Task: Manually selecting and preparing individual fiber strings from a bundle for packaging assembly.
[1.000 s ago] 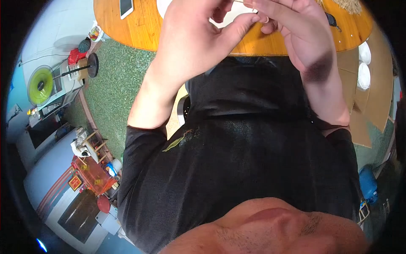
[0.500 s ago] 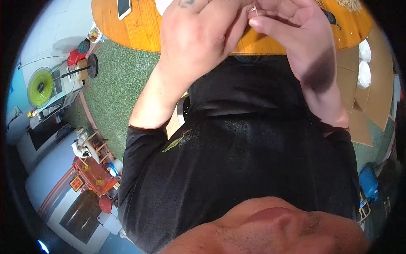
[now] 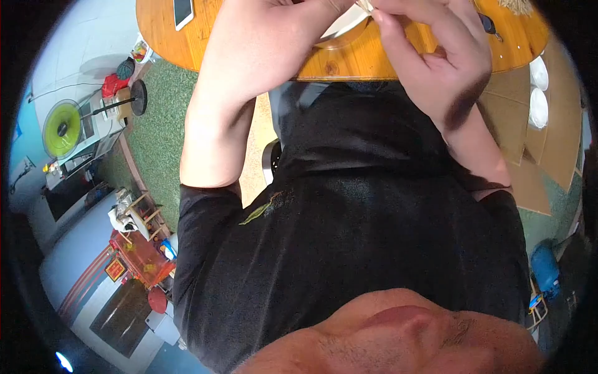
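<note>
We see small pale sliver [image 3: 365,7] at upper edge of view, seemingly over white dish [image 3: 344,25] on table [image 3: 333,65]. Right hand [image 3: 445,50] nearly closed, thumb and forefinger pinching sliver. Left hand [image 3: 268,43] curls just beside; fingers run out of view, so we cannot tell its hold. Sliver looks light, thin, perhaps brittle: we judge gentle end pinch best. Dish mostly hidden; we cannot make out contents.
</note>
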`<state>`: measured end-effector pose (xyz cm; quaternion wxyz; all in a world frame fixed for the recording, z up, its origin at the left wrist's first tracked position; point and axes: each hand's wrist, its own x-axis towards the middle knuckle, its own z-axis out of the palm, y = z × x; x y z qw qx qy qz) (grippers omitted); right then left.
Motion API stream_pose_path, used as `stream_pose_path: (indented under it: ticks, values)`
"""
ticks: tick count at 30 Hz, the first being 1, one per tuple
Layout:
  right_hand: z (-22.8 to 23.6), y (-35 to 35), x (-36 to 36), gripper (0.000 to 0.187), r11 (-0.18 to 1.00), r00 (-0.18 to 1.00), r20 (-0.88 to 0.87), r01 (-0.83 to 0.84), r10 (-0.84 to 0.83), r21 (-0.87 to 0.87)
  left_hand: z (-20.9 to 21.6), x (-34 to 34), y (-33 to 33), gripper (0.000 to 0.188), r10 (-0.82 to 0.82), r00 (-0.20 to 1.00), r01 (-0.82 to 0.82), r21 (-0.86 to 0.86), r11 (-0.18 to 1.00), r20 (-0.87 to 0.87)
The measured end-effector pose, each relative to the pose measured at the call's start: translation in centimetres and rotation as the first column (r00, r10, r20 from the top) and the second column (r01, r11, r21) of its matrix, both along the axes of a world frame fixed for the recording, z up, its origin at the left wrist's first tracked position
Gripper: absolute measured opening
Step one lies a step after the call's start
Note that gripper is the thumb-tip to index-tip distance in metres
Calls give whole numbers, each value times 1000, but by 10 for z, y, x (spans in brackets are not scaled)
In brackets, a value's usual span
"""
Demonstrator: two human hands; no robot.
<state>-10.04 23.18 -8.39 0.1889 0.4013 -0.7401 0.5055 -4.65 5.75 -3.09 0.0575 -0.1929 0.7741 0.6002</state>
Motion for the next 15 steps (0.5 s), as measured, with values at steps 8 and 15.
stream_pose_path:
  ticks: [8,15]
  values:
    - [-4,-1,2,25,999,999,-44,24,-23,32,0,-3,1,14,-12,1000,12,19,1000,-12]
    - [-12,-7,1,15,996,999,51,18,-14,-82,2,-2,10,15,-49,993,46,-31,998,-111]
